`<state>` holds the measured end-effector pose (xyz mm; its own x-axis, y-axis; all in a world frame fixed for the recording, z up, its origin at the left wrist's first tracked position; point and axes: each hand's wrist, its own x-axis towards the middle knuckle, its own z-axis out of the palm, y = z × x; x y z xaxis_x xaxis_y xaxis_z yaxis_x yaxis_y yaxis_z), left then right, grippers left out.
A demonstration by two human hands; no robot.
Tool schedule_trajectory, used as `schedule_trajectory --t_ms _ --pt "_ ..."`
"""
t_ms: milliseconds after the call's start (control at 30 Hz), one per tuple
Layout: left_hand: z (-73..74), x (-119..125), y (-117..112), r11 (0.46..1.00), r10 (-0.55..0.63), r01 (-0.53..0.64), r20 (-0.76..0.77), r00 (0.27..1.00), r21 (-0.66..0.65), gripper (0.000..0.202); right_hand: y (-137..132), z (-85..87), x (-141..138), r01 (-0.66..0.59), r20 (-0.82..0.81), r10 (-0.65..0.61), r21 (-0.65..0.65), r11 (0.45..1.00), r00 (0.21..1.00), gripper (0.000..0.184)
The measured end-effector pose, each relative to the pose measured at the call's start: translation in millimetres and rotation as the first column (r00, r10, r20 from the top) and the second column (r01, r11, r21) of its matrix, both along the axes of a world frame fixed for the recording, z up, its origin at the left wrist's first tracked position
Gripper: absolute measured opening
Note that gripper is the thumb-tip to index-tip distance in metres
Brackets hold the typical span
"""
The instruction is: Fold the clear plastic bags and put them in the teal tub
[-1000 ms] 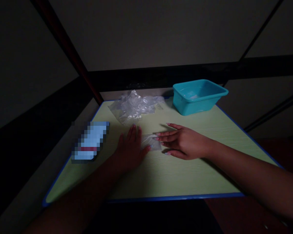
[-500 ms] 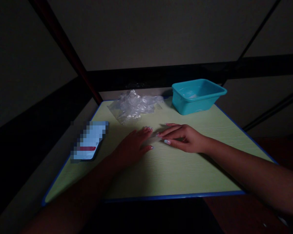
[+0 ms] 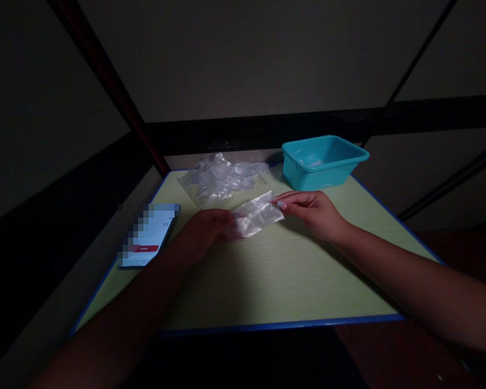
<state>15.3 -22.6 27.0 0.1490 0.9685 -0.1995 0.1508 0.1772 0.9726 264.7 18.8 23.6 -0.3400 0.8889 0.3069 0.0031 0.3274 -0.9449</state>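
A small clear plastic bag (image 3: 258, 214) is held up just above the pale green table (image 3: 275, 281), stretched between both hands. My left hand (image 3: 210, 226) is closed on its left end, fingers curled. My right hand (image 3: 311, 209) pinches its right upper corner between thumb and fingers. The room is dim and the bag's contents cannot be made out.
A heap of crumpled clear plastic bags (image 3: 221, 178) lies at the table's far side. A teal plastic tub (image 3: 324, 160) stands at the far right corner. A phone with a lit screen (image 3: 148, 235) lies at the left edge. The table has a blue rim.
Both hands lay flat on the small bag on the table a second ago. They have since closed on its ends and lifted it off the surface, moving slightly away from me.
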Motion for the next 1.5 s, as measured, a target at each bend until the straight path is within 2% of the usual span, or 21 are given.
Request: schedule_trajectory --t_ms 33,100,200,267,333,400,433,467,533,567,633,700,767,867,967,1067,1167,1333,1433,1500 --pt "-1.8 0 1 0.999 0.021 -0.018 0.076 0.997 -0.043 0.033 1 -1.6 0 0.030 0.012 -0.030 -0.023 0.999 0.999 0.024" --pt "-4.3 1 2 0.991 0.059 -0.045 0.116 0.991 -0.122 0.027 3 -6.0 0 0.080 0.065 -0.075 -0.072 0.994 0.995 0.024" --pt "-3.9 3 3 0.978 0.105 -0.093 0.053 0.993 -0.188 0.021 7 -14.5 0 0.089 0.145 -0.069 -0.136 0.987 0.987 0.023" --pt "-2.0 4 4 0.973 0.135 -0.139 -0.037 0.990 -0.183 0.026 8 -20.0 0 0.069 0.185 -0.041 -0.152 0.986 0.982 0.022" --pt "-0.7 3 4 0.982 0.146 -0.167 -0.203 0.968 -0.087 0.034 8 -23.8 -1 0.068 0.242 -0.037 -0.119 0.991 0.969 0.018" --pt "-1.3 1 5 0.975 0.208 -0.156 -0.411 0.888 0.158 0.036 6 -25.1 -2 0.081 0.330 -0.072 -0.015 0.997 0.941 0.014" --pt "-2.4 0 4 0.942 0.268 -0.118 -0.490 0.830 0.315 0.035 5 -25.0 -2 0.082 0.382 -0.098 0.058 0.995 0.919 0.013" --pt "-3.8 -1 4 0.880 0.341 -0.063 -0.535 0.772 0.470 0.035 3 -24.5 -3 0.077 0.430 -0.127 0.133 0.988 0.894 0.012" --pt "-7.4 -1 3 0.727 0.440 0.085 -0.558 0.703 0.681 0.038 0 -23.2 -4 0.050 0.511 -0.179 0.255 0.966 0.841 0.013" --pt "-9.4 0 1 0.668 0.440 0.173 -0.572 0.693 0.724 0.039 -1 -22.7 -5 0.036 0.541 -0.198 0.295 0.955 0.818 0.014" --pt "-13.6 5 -2 0.608 0.378 0.341 -0.640 0.669 0.717 0.042 -3 -22.3 -6 0.023 0.582 -0.232 0.343 0.939 0.780 0.015" --pt "-18.0 11 -5 0.618 0.279 0.473 -0.738 0.615 0.628 0.045 -5 -21.7 -8 0.021 0.621 -0.264 0.370 0.929 0.738 0.015" --pt "-22.0 15 -6 0.659 0.173 0.557 -0.823 0.541 0.505 0.048 -7 -19.6 -9 0.014 0.672 -0.283 0.376 0.926 0.684 0.017" --pt "-26.0 17 -4 0.722 0.054 0.602 -0.895 0.443 0.342 0.050 -12 -14.1 -10 -0.015 0.734 -0.329 0.419 0.908 0.594 0.026" --pt "-28.6 14 0 0.763 0.031 0.581 -0.913 0.407 0.285 0.054 -18 -11.6 -9 -0.109 0.766 -0.359 0.483 0.869 0.532 0.045" --pt "-31.5 10 5 0.773 0.051 0.557 -0.905 0.422 0.304 0.057 -23 -16.2 -8 -0.298 0.841 -0.249 0.423 0.856 0.480 0.058" --pt "-34.2 8 8 0.783 0.061 0.537 -0.897 0.437 0.315 0.057 -28 -23.2 -7 -0.432 0.897 -0.134 0.329 0.840 0.422 0.062" --pt "-33.0 5 9 0.812 0.100 0.461 -0.863 0.495 0.358 0.053 -29 -26.3 -7 -0.452 0.915 -0.083 0.272 0.849 0.396 0.064" --pt "-29.5 2 9 0.773 0.085 0.484 -0.823 0.562 0.410 0.050 -28 -23.6 -9 -0.431 0.910 -0.069 0.260 0.864 0.409 0.066" --pt "-27.3 -1 10 0.750 0.050 0.502 -0.793 0.607 0.431 0.046 -26 -20.5 -10 -0.385 0.891 -0.097 0.288 0.877 0.444 0.065"
